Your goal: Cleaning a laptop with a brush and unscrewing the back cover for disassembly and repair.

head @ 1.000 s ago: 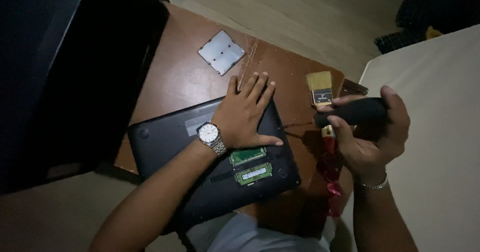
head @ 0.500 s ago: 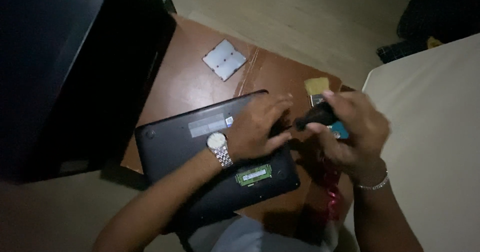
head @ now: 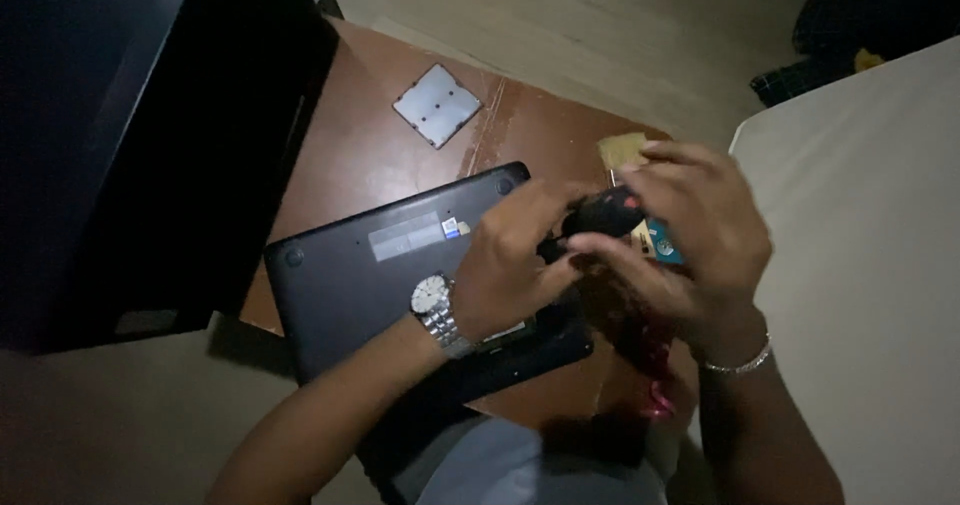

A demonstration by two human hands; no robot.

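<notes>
Both hands (head: 520, 265) (head: 690, 245) gripped a black tool (head: 600, 215) above the upturned laptop (head: 370, 275); its cover panel (head: 437, 105) lay removed beyond them.

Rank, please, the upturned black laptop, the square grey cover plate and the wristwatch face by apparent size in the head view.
1. Upturned black laptop, clearly largest.
2. Square grey cover plate.
3. Wristwatch face, smallest, although it sits nearer the camera than the plate.
</notes>
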